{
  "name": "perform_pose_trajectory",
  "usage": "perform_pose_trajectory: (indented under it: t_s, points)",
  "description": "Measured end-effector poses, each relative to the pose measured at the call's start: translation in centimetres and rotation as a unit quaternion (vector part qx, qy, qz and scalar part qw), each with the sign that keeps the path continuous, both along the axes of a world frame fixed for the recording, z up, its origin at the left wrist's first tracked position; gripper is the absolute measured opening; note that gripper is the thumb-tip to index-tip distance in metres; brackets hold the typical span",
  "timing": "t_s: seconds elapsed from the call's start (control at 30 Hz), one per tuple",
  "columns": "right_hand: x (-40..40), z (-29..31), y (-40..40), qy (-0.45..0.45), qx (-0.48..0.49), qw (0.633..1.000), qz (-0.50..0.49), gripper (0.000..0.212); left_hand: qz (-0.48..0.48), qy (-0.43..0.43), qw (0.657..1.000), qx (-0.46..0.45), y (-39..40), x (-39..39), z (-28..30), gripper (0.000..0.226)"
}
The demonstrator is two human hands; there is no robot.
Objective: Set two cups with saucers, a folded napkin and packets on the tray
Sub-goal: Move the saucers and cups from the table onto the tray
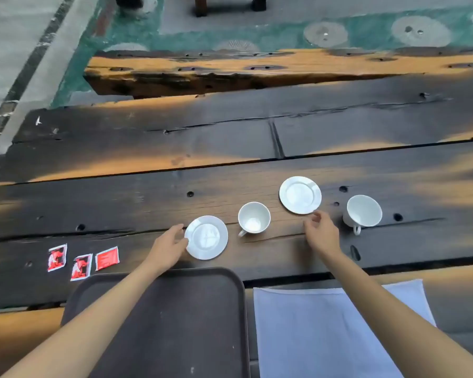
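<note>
At the near edge of the bench (230, 165) sits the dark tray (202, 323), bare, with the white napkin (325, 336) lying flat and unfolded just beside it on the right. Three red packets (81, 261) lie further left, near the tray's far left corner. Beyond the tray, the left hand (167, 248) reaches forward, fingers curled loosely open against the rim of the near saucer (206, 237); it touches but does not yet lift. The right hand (320, 231) hovers part open, fingertips just at the near edge of the far saucer (300, 195), holding nothing. One cup (254, 217) stands between the saucers; the other cup (363, 211) stands to the right, tilted. Likely risk: both saucers lie flat on rough planks, so a shallow pinch at the rim could slip and drop one, or a sweeping wrist could knock the middle cup.
</note>
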State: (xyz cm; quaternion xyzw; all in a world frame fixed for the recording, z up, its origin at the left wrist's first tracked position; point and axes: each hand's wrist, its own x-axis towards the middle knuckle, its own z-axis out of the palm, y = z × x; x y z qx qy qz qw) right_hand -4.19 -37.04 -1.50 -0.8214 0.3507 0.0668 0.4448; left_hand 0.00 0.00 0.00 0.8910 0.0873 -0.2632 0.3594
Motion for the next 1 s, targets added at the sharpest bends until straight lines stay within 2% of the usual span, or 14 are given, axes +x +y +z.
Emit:
perform_pose_trajectory:
  t_s: [0.1,0.2,0.27,0.37,0.43,0.5,0.6,0.77,0.9,1.0]
  points:
    - [1.8,-1.2,-1.1,-0.002,0.072,0.991,-0.114,0.04,0.027,0.018,0.999,0.013,-0.8,0.9,-1.1,0.054]
    - [3.5,-2.4,-1.9,-0.014,0.219,0.946,-0.24,0.028,0.065,0.074,0.995,-0.02,-1.5,1.3,-2.0,0.047]
    - [4.3,-3.1,-2.3,-0.024,0.246,0.927,-0.282,0.021,0.09,0.076,0.992,-0.036,-1.8,1.7,-2.5,0.042]
    - [5.2,-3.8,-2.6,-0.016,0.216,0.928,-0.303,0.008,0.112,0.003,0.993,0.023,-1.6,2.2,-3.1,0.023]
    - [5.6,-4.3,-2.8,-0.013,0.197,0.928,-0.317,0.011,0.14,0.003,0.99,0.022,-1.2,2.3,-3.4,0.02]
    - [6.0,-4.5,-2.9,-0.013,0.194,0.922,-0.336,0.003,0.172,0.031,0.984,0.012,-0.5,2.2,-4.0,0.024]
    - [6.3,-4.8,-2.9,-0.004,0.187,0.917,-0.352,0.007,0.213,0.055,0.975,-0.032,0.2,2.1,-4.6,0.025]
    - [6.3,-4.4,-3.0,0.003,0.21,0.915,-0.346,0.009,0.25,0.073,0.961,-0.095,0.1,1.9,-4.9,0.013]
    - [6.0,-3.7,-3.0,-0.013,0.247,0.903,-0.351,0.007,0.28,0.093,0.946,-0.134,-0.6,1.8,-4.3,0.014]
    - [5.7,-3.0,-2.8,-0.037,0.257,0.897,-0.358,0.014,0.297,0.1,0.935,-0.166,-0.8,1.6,-3.8,0.014]
